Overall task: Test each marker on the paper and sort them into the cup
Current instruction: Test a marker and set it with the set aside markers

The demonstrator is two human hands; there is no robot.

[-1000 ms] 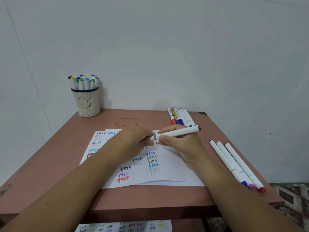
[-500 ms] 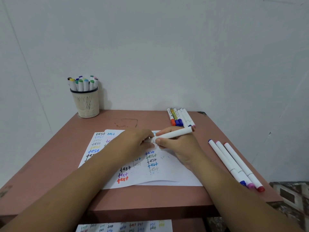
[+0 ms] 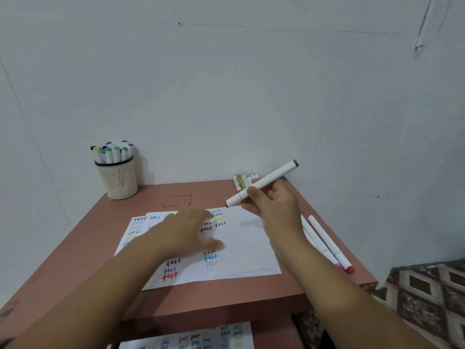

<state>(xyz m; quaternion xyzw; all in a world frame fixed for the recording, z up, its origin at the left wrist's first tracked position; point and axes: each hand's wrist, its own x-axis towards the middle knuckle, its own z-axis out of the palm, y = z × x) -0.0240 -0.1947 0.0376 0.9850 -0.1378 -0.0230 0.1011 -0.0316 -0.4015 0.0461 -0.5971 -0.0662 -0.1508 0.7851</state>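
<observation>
My right hand (image 3: 274,200) grips a white marker (image 3: 270,178) with brown ends, lifted above the paper's far right part and tilted up to the right. My left hand (image 3: 187,230) lies flat with spread fingers on the white paper (image 3: 247,248), which carries columns of the word "test" in many colours. A beige mesh cup (image 3: 117,180) stands at the table's back left corner, filled with several capped markers.
Several short markers (image 3: 241,182) lie at the back edge of the brown table (image 3: 83,238), behind my right hand. Long white markers (image 3: 329,245) with pink and red caps lie along the right edge. Another written sheet (image 3: 201,336) sits on a shelf below.
My hands have come apart. The right hand lifted the marker up and to the right off the paper, and the left hand let go of its end and flattened onto the paper.
</observation>
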